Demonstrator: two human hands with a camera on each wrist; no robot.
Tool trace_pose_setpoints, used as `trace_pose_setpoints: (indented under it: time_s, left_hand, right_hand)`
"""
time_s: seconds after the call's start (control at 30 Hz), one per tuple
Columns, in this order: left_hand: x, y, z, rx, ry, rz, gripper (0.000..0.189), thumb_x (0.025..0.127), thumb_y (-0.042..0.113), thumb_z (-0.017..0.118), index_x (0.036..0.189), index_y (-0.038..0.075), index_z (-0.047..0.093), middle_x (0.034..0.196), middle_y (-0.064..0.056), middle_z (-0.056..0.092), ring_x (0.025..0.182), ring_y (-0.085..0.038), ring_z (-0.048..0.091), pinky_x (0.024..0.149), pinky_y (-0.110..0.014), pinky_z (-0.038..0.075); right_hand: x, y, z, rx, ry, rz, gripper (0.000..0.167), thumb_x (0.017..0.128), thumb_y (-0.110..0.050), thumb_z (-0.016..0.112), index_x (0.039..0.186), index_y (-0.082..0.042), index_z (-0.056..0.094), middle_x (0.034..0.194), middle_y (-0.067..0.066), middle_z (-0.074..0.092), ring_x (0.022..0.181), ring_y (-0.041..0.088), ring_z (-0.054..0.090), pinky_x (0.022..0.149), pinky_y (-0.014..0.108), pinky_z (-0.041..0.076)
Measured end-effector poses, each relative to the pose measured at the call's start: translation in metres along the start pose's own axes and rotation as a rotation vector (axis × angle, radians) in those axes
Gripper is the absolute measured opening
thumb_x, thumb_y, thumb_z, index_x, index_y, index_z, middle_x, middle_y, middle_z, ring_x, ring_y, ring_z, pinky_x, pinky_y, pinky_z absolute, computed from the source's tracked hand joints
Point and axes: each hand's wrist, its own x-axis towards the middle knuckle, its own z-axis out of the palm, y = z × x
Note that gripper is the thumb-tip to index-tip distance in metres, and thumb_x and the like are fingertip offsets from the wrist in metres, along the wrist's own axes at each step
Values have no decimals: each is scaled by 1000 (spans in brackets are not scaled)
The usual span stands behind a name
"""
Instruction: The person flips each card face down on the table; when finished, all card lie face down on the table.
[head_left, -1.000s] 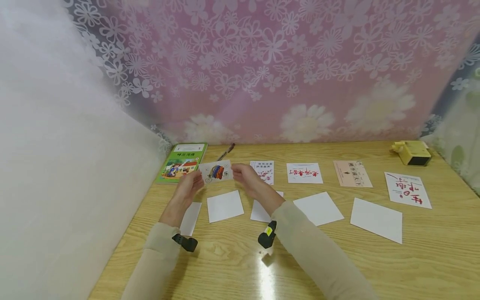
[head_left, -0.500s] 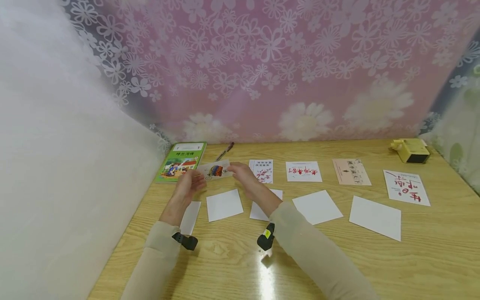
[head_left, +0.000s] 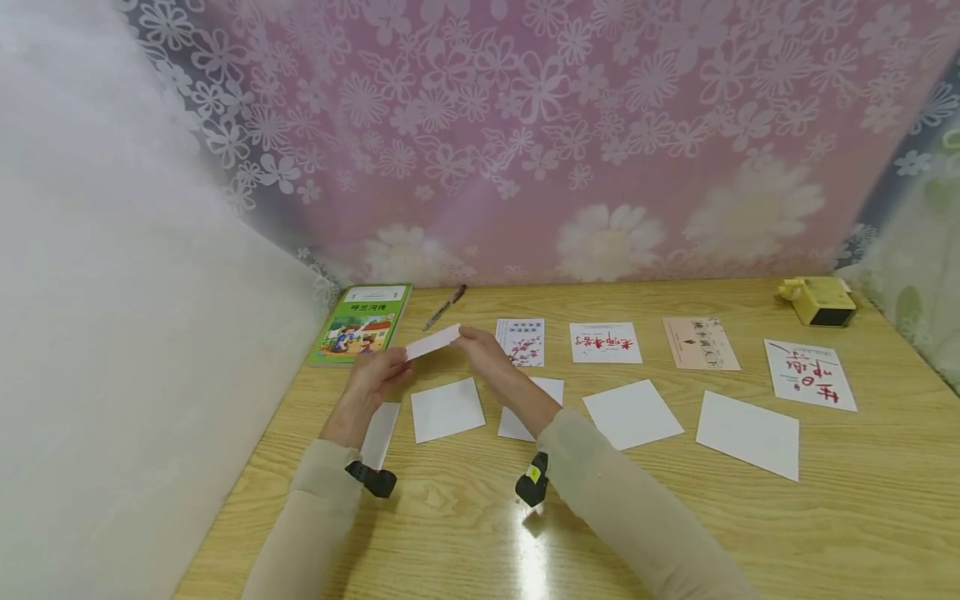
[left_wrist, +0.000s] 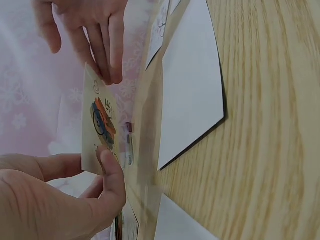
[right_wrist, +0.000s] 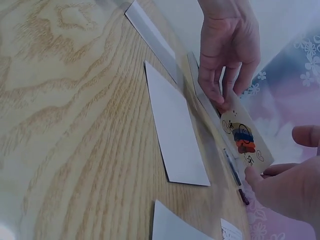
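A small card (head_left: 432, 342) is held up above the table between both hands. My left hand (head_left: 369, 380) pinches its left end between thumb and fingers. In the left wrist view the card (left_wrist: 95, 132) shows a drawing in orange and blue with black writing. At the other end, straight fingers of my right hand (left_wrist: 97, 35) touch the edge, while the thumb is spread away from it. From above, only the card's pale plain side shows. Beneath the hands lie white cards, among them one blank card (head_left: 448, 410) in front and another (head_left: 381, 435) partly behind the left wrist.
A green book (head_left: 362, 325) lies at the back left, a pen (head_left: 445, 307) beside it. Printed or lettered cards, such as a white one with red characters (head_left: 606, 342), form a back row. More blank cards (head_left: 748, 435) lie nearer. A yellow box-like object (head_left: 817, 302) stands far right.
The card has been tilted between the hands: its drawing faced the head view earlier, and now its plain side does. The right thumb is apart from it now; both arms hardly moved.
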Motion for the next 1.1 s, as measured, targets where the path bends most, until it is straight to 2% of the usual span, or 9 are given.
trace_pose_setpoints:
  time_s: [0.1, 0.23, 0.43, 0.53, 0.63, 0.77, 0.87, 0.97, 1.1]
  left_hand:
    - [2, -2, 1, 34, -9, 5, 46, 101, -4, 58, 146, -10, 51, 144, -25, 52, 89, -14, 70, 94, -27, 59]
    - [4, -3, 2, 60, 1, 1, 51, 100, -6, 59, 150, -6, 47, 135, -26, 54, 80, -13, 71, 87, -25, 61]
    - [10, -5, 2, 97, 8, 13, 49, 100, -7, 59, 147, -10, 48, 135, -28, 55, 81, -14, 71, 89, -26, 61]
    - [12, -7, 1, 121, 4, 18, 48, 100, -8, 59, 146, -12, 49, 134, -28, 55, 82, -15, 71, 88, -27, 61]
    - [16, -9, 1, 149, 1, 9, 46, 101, -5, 59, 145, -12, 50, 127, -24, 57, 82, -16, 69, 83, -26, 62]
    - [18, -8, 5, 222, 22, -26, 40, 103, 9, 59, 138, -10, 56, 119, -16, 59, 85, -18, 66, 78, -27, 62]
    - [17, -5, 8, 259, 34, -53, 40, 104, 19, 58, 135, -6, 57, 118, -12, 56, 93, -19, 62, 81, -27, 61]
    - [17, -4, 9, 264, 31, -63, 43, 103, 24, 56, 134, -5, 57, 117, -11, 54, 96, -20, 56, 82, -28, 60]
    - [16, -2, 12, 244, 41, -74, 42, 102, 26, 53, 130, -5, 58, 111, -9, 55, 89, -17, 53, 79, -28, 58]
  right_hand:
    - [-1, 3, -2, 17, -9, 15, 63, 106, -27, 47, 162, -1, 31, 170, 15, 26, 156, 39, 22, 128, 56, 18]
    - [1, 6, -3, 65, 11, 35, 60, 106, -23, 48, 159, 3, 34, 168, 18, 29, 152, 41, 31, 127, 53, 23]
    - [4, 12, -4, 147, 73, 43, 54, 107, -17, 47, 153, 8, 39, 157, 24, 43, 140, 41, 46, 121, 46, 39]
    - [6, 14, -4, 167, 74, 51, 52, 107, -16, 47, 152, 9, 40, 155, 24, 44, 139, 42, 47, 119, 45, 42]
    - [4, 13, -6, 172, 48, 71, 53, 106, -17, 48, 153, 6, 41, 157, 23, 41, 141, 42, 44, 122, 49, 36]
    - [2, 11, -9, 193, 16, 101, 57, 106, -20, 49, 156, 4, 38, 160, 24, 36, 144, 43, 40, 123, 50, 32]
    - [5, 11, -11, 253, 20, 118, 60, 105, -19, 49, 156, 8, 34, 158, 30, 33, 144, 44, 37, 122, 47, 35]
    - [8, 10, -11, 312, 33, 136, 61, 104, -18, 51, 156, 9, 32, 157, 34, 32, 145, 45, 37, 122, 47, 35]
    - [10, 10, -11, 360, 44, 148, 61, 103, -16, 52, 155, 10, 34, 155, 37, 33, 144, 46, 38, 122, 48, 36]
